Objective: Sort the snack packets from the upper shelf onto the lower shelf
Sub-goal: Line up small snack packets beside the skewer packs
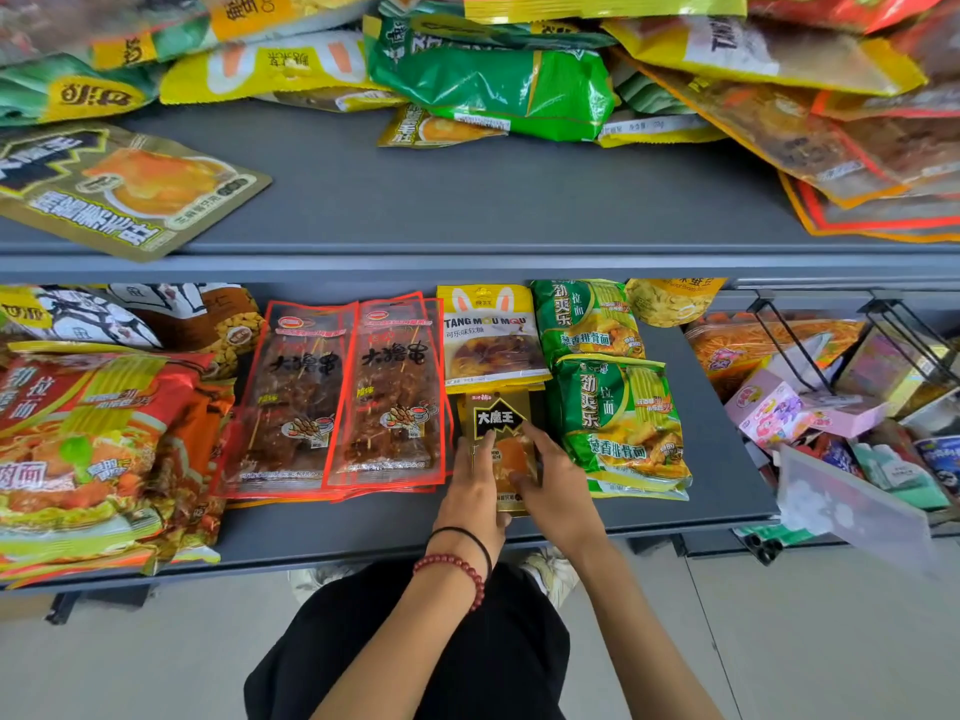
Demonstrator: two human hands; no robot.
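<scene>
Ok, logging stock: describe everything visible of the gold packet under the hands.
The gold packet is a shiny pouch with a black label, white characters and an orange picture. It lies flat on the lower shelf between a red packet and a green packet, below a yellow packet. Left hand and right hand rest on it.

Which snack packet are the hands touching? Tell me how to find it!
Look at the lower shelf, near the middle of its front edge. Between the red skewer packets and the green noodle bags lies a small gold packet under the left hand and right hand. Unlike its neighbours, it is gold with a black badge.
</scene>
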